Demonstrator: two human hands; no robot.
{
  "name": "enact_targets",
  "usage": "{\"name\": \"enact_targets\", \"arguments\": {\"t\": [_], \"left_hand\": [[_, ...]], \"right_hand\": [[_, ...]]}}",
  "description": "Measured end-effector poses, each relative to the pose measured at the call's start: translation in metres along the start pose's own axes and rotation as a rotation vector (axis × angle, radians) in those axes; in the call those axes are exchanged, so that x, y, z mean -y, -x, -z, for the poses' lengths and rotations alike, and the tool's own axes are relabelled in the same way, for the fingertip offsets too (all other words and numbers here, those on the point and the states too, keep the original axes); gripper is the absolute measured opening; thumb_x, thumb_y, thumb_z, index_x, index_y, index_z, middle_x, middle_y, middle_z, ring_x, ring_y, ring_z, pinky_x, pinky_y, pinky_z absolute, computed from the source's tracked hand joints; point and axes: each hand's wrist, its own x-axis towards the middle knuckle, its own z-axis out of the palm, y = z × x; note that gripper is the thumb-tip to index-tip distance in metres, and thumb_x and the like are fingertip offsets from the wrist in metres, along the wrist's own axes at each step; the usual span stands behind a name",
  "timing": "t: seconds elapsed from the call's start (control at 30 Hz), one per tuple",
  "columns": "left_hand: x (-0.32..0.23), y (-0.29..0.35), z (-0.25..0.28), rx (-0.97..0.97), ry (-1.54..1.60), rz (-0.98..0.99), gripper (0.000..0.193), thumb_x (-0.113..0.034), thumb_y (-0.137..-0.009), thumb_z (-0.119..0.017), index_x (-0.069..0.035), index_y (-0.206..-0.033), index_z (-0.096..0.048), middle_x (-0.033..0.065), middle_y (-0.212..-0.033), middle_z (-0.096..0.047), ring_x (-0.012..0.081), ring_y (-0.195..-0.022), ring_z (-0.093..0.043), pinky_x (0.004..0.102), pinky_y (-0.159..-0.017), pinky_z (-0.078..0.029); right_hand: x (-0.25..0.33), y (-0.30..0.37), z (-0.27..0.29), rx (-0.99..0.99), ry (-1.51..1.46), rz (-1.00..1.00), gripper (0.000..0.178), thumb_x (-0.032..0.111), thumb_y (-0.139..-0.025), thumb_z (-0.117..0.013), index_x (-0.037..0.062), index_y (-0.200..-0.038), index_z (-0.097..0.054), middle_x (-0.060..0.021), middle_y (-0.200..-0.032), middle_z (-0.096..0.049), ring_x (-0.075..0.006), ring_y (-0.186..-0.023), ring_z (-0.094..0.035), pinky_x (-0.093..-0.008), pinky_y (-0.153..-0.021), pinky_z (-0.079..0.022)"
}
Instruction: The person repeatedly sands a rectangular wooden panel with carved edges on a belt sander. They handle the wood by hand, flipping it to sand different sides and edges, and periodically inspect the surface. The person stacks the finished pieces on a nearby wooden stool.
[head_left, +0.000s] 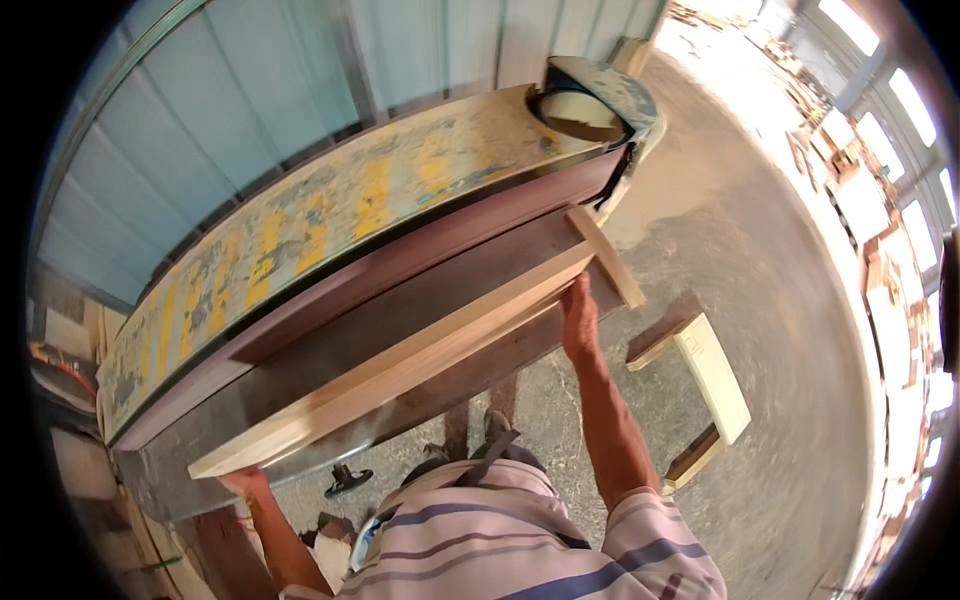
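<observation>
probably stiff and fairly light, the long wooden board [400, 366] runs along the metal table's [440, 276] front edge, best held near both ends, where left hand [246, 482] and right hand [578, 312] clasp it, partly curled.

The board [400, 372] I see is pale tan, the worktop [400, 317] dark grey, the belt [430, 243] dusky pink. Patchy yellow stripes cross the greyish cover [320, 225]. Blue and plum stripes band the pale pink shirt [470, 545]; the wall [270, 70] is light blue.
</observation>
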Motion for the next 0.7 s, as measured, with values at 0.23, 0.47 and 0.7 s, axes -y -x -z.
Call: {"name": "enact_targets", "arguments": {"t": [0.23,0.47,0.7], "left_hand": [[0.013,-0.015,0.05,-0.087,-0.062,-0.032,0.061,-0.056,-0.086,-0.039,-0.009,-0.124,-0.046,0.0117,-0.121,-0.052,0.0312,-0.108,-0.052,0.0475,-0.088,-0.046],[-0.005,0.035,-0.005,-0.191,-0.139,0.015,0.042,-0.043,-0.092,-0.045,-0.013,-0.121,-0.048,0.005,-0.113,-0.058,0.0174,-0.097,-0.056,0.0316,-0.079,-0.045],[-0.063,0.09,-0.022,-0.122,-0.048,-0.108,0.07,-0.056,-0.092,-0.034,0.003,-0.13,-0.037,0.0132,-0.131,-0.044,0.0242,-0.124,-0.039,0.0378,-0.106,-0.024]], "right_hand": [[0.067,-0.003,-0.016,0.066,0.039,0.043,0.049,0.045,-0.094,-0.042,0.0074,-0.123,-0.051,-0.0036,-0.122,-0.054,-0.012,-0.107,-0.048,-0.0271,-0.091,-0.034],[0.083,-0.012,-0.009,-0.034,0.088,-0.117,0.046,0.042,-0.091,-0.043,0.0078,-0.12,-0.054,-0.0025,-0.117,-0.055,-0.0148,-0.113,-0.047,-0.0317,-0.096,-0.033],[0.079,-0.019,0.003,-0.014,-0.005,-0.181,0.051,0.046,-0.09,-0.044,0.0074,-0.124,-0.051,-0.0076,-0.121,-0.057,-0.0172,-0.113,-0.05,-0.0318,-0.095,-0.035]]}}
